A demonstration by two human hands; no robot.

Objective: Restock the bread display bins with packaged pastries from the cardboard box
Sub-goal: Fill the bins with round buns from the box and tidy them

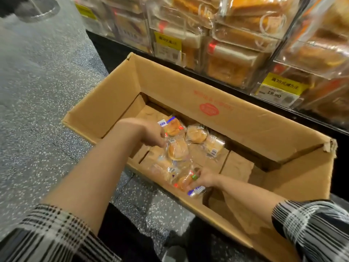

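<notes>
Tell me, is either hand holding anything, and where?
Right hand pinches a wrapped pastry at its near end, inside the cardboard box. Left hand reaches among other pastries; its fingertips are hidden, so its hold cannot be told.

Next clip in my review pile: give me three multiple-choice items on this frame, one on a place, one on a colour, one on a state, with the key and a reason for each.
1. Where does the cardboard box stand?
A. On a counter
B. On the speckled floor, before the display bins
C. On a trolley

2. What colour is the print on the box's inner far wall?
A. Red
B. Blue
C. Black

3. What is the right hand doing?
A. Hanging idle outside the box
B. Gripping a packaged pastry inside the box
C. Pressing on a price tag

Key:
1 B, since grey speckled floor surrounds the box and the bins rise just behind it.
2 A, since the round logo and the lettering above it are red.
3 B, since its fingers curl round a wrapped bun at the near wall, while the left hand reaches among the other packets.
</notes>
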